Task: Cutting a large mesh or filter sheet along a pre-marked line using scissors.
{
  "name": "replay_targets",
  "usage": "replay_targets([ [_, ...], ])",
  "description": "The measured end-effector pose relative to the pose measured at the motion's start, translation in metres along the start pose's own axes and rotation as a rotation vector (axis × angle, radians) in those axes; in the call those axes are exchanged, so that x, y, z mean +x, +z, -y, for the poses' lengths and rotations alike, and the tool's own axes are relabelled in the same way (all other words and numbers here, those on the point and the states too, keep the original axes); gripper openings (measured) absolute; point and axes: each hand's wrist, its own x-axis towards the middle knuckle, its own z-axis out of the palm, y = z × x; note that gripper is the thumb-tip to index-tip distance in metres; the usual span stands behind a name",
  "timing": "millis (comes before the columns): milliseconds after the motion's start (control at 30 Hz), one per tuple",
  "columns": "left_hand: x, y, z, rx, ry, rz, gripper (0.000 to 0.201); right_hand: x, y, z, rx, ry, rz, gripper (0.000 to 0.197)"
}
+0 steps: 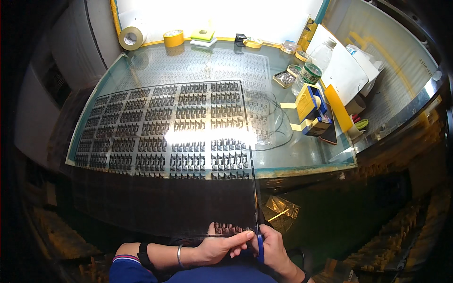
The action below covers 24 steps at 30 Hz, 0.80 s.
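A large clear film sheet (155, 114) printed with rows of small black patterns lies over the glass table and hangs off its near edge towards me. My left hand (216, 249) pinches the sheet's near right corner, its thumb on top. My right hand (274, 249) is closed round the blue handles of a pair of scissors (260, 247). Their blades point away from me along the sheet's right edge, close to my left thumb. Whether the blades are apart is hard to make out.
On the glass table (302, 158) stand a blue tape dispenser (314, 111), a green-lidded jar (309, 75) and a tray of small metal pieces (284, 79). Tape rolls (173, 38) line the bright back panel. A plastic bag (281, 207) lies below the near edge.
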Motion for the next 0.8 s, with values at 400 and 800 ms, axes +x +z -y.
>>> replay_targets([
  [400,-0.003,0.004,0.004,0.003,-0.022,0.024,0.013,0.005,-0.005,0.015,-0.025,0.030,-0.029,0.021],
  [800,-0.007,0.006,0.007,0.015,-0.050,0.056,0.013,0.020,-0.002,0.007,0.055,-0.015,-0.072,0.023],
])
